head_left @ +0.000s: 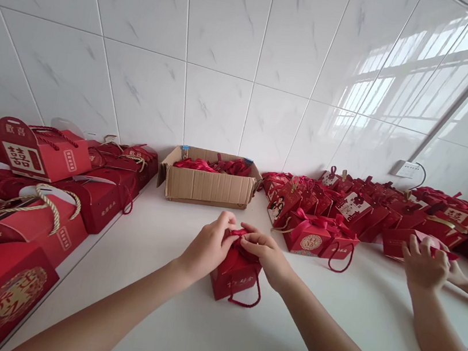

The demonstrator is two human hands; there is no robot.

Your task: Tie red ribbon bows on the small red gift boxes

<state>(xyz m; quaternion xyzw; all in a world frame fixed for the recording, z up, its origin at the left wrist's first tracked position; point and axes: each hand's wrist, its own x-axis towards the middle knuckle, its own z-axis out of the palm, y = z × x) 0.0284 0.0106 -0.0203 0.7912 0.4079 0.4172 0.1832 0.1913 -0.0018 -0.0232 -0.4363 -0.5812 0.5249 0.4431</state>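
Note:
A small red gift box (234, 275) with a cord handle stands on the white table (179, 319) in front of me. My left hand (208, 246) and my right hand (267, 254) both pinch the red ribbon (238, 233) at the top of this box, fingers closed on it. The hands meet above the box lid.
A cardboard box (208, 186) of red ribbons stands at the back by the tiled wall. Larger red gift boxes (40, 157) are piled on the left. Several small finished red boxes (316, 236) crowd the right. Another person's hands (424, 263) work at the far right.

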